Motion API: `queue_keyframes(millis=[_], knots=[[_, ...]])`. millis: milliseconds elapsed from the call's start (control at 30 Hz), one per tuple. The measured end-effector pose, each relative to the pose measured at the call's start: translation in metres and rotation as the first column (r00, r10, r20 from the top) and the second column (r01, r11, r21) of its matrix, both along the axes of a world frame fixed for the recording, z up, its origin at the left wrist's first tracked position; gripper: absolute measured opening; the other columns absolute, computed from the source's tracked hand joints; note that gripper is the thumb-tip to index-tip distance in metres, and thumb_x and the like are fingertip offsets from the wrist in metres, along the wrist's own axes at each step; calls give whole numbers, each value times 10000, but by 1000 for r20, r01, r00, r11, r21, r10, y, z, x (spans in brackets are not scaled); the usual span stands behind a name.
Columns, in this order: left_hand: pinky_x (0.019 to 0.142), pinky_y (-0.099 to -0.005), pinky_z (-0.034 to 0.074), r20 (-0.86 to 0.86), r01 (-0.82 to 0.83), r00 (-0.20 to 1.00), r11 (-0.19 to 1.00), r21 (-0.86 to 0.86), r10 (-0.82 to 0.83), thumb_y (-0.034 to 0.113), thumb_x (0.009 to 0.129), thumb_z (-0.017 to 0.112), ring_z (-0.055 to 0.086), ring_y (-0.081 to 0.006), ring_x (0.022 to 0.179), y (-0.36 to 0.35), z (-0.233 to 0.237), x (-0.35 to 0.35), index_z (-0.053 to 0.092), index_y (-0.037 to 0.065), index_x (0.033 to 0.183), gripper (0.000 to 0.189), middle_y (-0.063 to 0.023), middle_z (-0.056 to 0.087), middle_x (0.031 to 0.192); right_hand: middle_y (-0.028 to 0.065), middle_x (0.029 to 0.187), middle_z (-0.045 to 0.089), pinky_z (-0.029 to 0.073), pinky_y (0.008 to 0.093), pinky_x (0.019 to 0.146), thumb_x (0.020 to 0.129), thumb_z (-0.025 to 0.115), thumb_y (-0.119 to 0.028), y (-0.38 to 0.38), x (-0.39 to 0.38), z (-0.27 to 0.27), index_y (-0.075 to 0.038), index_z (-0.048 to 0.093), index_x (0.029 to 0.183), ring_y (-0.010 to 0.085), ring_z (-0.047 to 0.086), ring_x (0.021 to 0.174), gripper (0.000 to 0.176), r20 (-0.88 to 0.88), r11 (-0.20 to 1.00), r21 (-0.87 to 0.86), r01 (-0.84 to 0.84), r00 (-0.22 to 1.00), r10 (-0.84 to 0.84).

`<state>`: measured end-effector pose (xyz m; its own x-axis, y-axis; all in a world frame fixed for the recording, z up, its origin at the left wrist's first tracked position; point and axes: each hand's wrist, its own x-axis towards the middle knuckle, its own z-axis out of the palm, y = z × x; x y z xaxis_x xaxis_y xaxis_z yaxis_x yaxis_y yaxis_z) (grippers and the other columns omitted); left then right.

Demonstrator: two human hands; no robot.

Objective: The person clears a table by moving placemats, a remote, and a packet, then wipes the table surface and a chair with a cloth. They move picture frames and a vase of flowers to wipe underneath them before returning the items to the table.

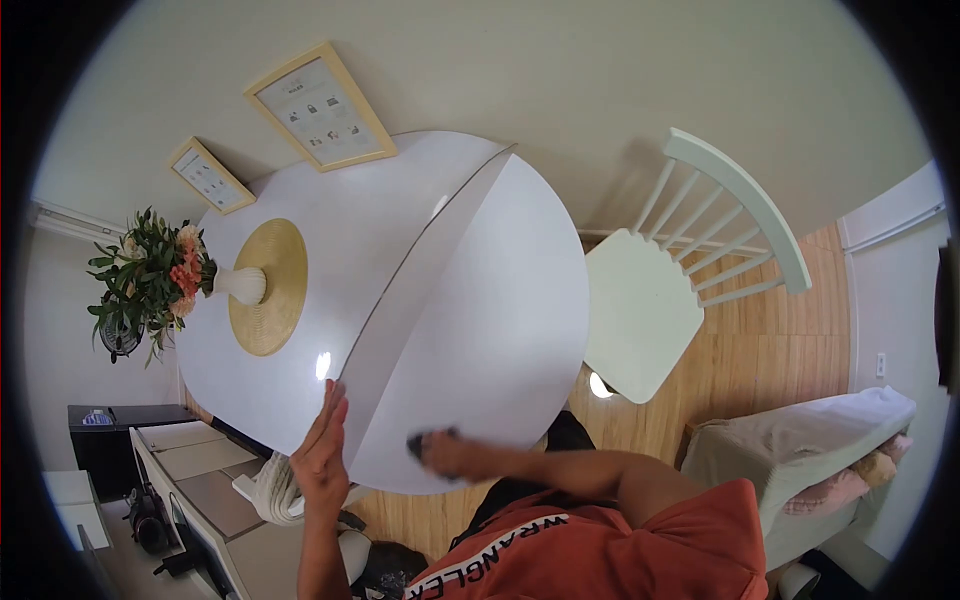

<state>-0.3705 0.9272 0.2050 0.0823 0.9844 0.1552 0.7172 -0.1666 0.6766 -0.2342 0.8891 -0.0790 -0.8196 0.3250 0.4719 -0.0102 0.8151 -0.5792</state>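
On the bench [500, 330] in the head view, a vase [243, 285] holds flowers [183, 275] atop a mat [285, 290]. Near its edge, the right hand [450, 456] is clamped on a blurred dark pad [417, 446]; the left hand [321, 455] meets a raised cover [425, 270], its grip I cannot tell.

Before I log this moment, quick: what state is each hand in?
Left hand: open, at the raised panel.
Right hand: holding a dark, blurred item.

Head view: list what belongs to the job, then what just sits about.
In use: white oval table; blurred dark item at the right hand; left hand.

Sitting about: flower vase; round gold placemat; larger framed sign; smaller framed sign; white spindle-back chair.
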Motion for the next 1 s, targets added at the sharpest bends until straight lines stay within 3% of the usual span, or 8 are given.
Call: queue_keyframes(millis=[100, 233, 267, 333, 433, 633, 767, 1000], knots=[[1015, -374, 390, -48, -18, 999, 1000, 24, 19, -71, 880, 424, 482, -336, 1234, 7, 19, -8, 590, -52, 1174, 339, -231, 520, 1291, 172, 1254, 500, 234, 446, 1120, 688, 615, -16, 16, -18, 15, -19, 503, 1193, 345, 377, 1290, 517, 90, 982, -64, -176, 979, 181], [1014, -375, 391, -1, -77, 997, 997, -9, 77, -118, 825, 411, 484, -336, 1233, 16, 42, -17, 603, -54, 1157, 389, -245, 530, 1273, 179, 1201, 526, 265, 462, 1081, 791, 462, 37, 190, -27, -55, 0, 545, 1087, 337, 407, 1252, 310, -285, 914, 0, 405, 876, -388], [1014, -375, 391, -13, -110, 994, 994, -20, 110, -118, 825, 411, 484, -336, 1233, 20, 48, -19, 603, -54, 1157, 389, -245, 530, 1273, 180, 1201, 528, 293, 457, 1050, 799, 432, 42, 251, 0, -52, -11, 552, 1110, 337, 435, 1207, 338, 68, 822, -305, 481, 872, -485], [1021, -367, 383, -139, -75, 988, 997, -35, 69, -139, 774, 423, 481, -341, 1237, 26, 60, -19, 608, -64, 1144, 421, -246, 539, 1262, 179, 1105, 559, 346, 431, 968, 780, 456, 38, 334, 54, -33, -11, 551, 1100, 362, 491, 1082, 337, -363, 575, -64, 816, 518, -775], [1036, -371, 368, -146, 22, 989, 1000, 7, -21, -167, 705, 413, 462, -343, 1255, 36, 65, -26, 614, -65, 1136, 486, -231, 552, 1254, 201, 1187, 510, 277, 516, 1031, 659, 589, 74, 339, 70, 13, 9, 467, 1194, 423, 397, 1202, 553, -42, 151, -8, 989, 150, -988], [1052, -401, 358, -83, 87, 993, 996, -25, -89, -195, 621, 383, 427, -351, 1280, 49, 70, -30, 613, -40, 1156, 603, -194, 554, 1268, 304, 1262, 424, 230, 496, 1085, 740, 482, -7, 166, -148, -36, 69, 474, 1171, 441, 353, 1241, 438, 26, 695, -165, 700, 707, -706], [1048, -408, 362, -173, 97, 979, 994, -51, -104, -189, 611, 384, 421, -362, 1281, 43, 71, -21, 606, -26, 1175, 627, -187, 547, 1279, 212, 1070, 523, 292, 483, 1041, 619, 657, -44, 25, -192, 4, -17, 530, 990, 371, 437, 1150, 393, 128, 941, -262, -214, 959, 253], [1074, -437, 338, -140, 193, 968, 974, -115, -208, -201, 613, 366, 378, -375, 1303, -1, 9, 8, 604, -62, 1143, 597, -183, 494, 1334, 112, 1340, 461, 194, 455, 1138, 627, 646, -28, -11, 38, 2, -76, 515, 1206, 329, 296, 1353, 596, 40, 949, -314, 19, 999, -6]])
